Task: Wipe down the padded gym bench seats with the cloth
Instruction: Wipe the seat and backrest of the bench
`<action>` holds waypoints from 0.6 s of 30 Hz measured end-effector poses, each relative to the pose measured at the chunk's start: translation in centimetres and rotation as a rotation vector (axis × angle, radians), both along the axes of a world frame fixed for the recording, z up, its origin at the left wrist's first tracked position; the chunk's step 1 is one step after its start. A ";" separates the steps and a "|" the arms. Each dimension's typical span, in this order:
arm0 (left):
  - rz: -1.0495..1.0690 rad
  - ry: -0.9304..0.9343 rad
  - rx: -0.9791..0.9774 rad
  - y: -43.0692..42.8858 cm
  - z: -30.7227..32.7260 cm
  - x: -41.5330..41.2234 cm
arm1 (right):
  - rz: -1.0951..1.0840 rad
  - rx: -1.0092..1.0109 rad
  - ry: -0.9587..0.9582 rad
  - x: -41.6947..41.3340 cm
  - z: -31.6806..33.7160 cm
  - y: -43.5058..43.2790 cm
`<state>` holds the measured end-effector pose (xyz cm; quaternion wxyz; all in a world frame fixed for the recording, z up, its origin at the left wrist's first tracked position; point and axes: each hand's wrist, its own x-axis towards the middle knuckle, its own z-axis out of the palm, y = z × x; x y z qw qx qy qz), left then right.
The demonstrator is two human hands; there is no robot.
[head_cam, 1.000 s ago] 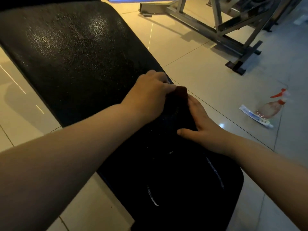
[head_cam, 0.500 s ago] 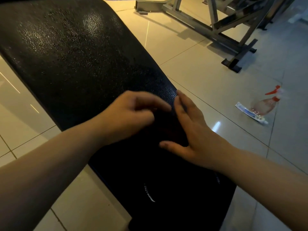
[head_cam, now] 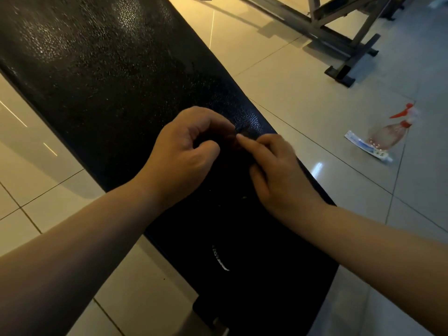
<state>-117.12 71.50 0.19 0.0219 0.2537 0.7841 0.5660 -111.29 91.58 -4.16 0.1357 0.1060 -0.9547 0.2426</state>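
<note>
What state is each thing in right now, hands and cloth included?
Black padded bench: glossy, pebbled surface; wetness unclear.
Dark red cloth: bunched up on the bench, mostly hidden.
Left hand: fingers curled, pinching the cloth.
Right hand: forefinger touching the cloth; grip unclear.
Clear spray bottle with red trigger: lying on the floor tiles.

Found nothing legible anywhere. Noted short white marks printed on the dark desk towards its near end, too broken and blurred to pass as letters or numbers. Noted blue-and-white print on a flat packet lying on the floor against a spray bottle, far too small and smeared to read. Made out no brand or wording on the bottle either.
</note>
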 end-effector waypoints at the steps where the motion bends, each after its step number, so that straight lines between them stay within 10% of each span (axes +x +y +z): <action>1: -0.009 0.036 -0.031 0.1 -0.1 0.0 | 0.045 0.018 -0.026 0.8 0.0 -0.6; 6: -0.120 0.072 -0.178 0.7 -0.3 0.5 | 0.267 0.225 0.013 2.3 0.3 2.1; 11: -0.112 0.089 -0.157 1.1 -0.7 0.5 | -0.104 0.100 -0.014 1.6 -0.5 -1.2; 18: -0.061 0.119 -0.186 1.0 -1.0 0.4 | 0.310 0.291 0.033 5.7 -1.0 1.1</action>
